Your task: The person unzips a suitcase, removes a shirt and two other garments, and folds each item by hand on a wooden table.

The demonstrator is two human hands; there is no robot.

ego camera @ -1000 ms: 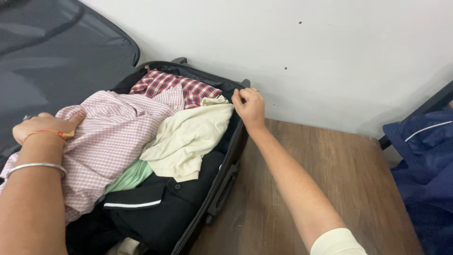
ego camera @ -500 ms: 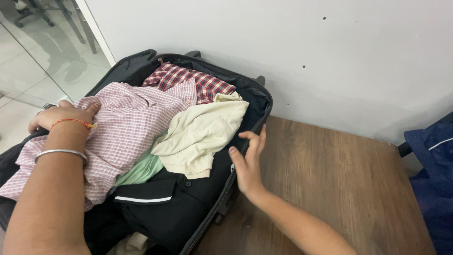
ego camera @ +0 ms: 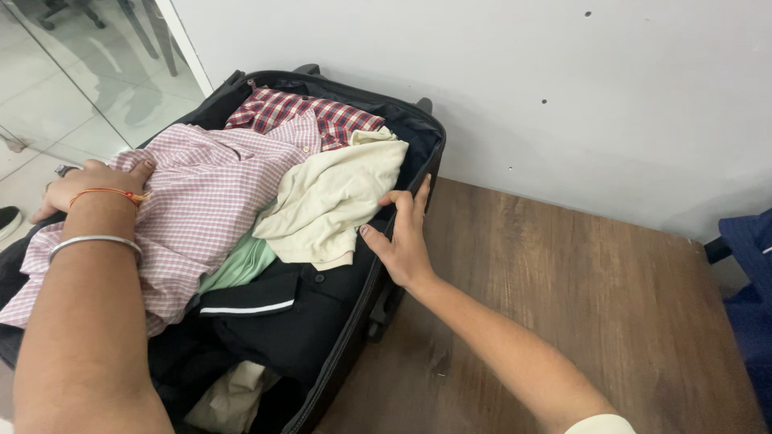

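An open black suitcase (ego camera: pixel 418 128) lies on a wooden table, stuffed with clothes. My left hand (ego camera: pixel 88 183) presses flat on a pink checked shirt (ego camera: pixel 209 201) at the suitcase's left side. My right hand (ego camera: pixel 402 233) rests on the suitcase's right rim, fingers spread, touching the edge of a cream garment (ego camera: pixel 338 197). A red plaid shirt (ego camera: pixel 301 112) lies at the far end. A mint green garment (ego camera: pixel 241 265) and a black garment with a white stripe (ego camera: pixel 281 317) lie nearer me.
The wooden table (ego camera: pixel 563 281) stretches right of the suitcase, against a white wall (ego camera: pixel 523 80). A dark blue bag (ego camera: pixel 752 289) sits at the right edge. A glass panel and tiled floor (ego camera: pixel 72 88) show at the upper left.
My right hand left the suitcase's far corner and came down to its right rim by the cream garment. The suitcase lid dropped out of sight. My left hand stayed on the pink shirt.
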